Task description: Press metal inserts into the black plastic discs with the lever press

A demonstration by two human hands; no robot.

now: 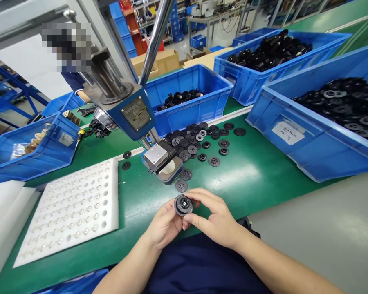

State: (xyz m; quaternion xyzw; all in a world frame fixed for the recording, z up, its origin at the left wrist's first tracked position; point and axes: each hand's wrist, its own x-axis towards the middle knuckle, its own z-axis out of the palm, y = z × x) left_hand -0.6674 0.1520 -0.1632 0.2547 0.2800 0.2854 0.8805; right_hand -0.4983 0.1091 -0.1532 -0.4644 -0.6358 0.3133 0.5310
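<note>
Gripping one black wheel (183, 205) together, both hands (218, 218) cover parts of its edge, hiding its underside.

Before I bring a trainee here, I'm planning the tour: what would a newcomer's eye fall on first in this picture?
Most likely the blue and silver machine standing over the green bench, left of centre. Nearer the camera, the left hand and right hand hold a stepped black disc. Big blue bins of black parts stand beyond and at right; a white foam slab lies at left.
</note>
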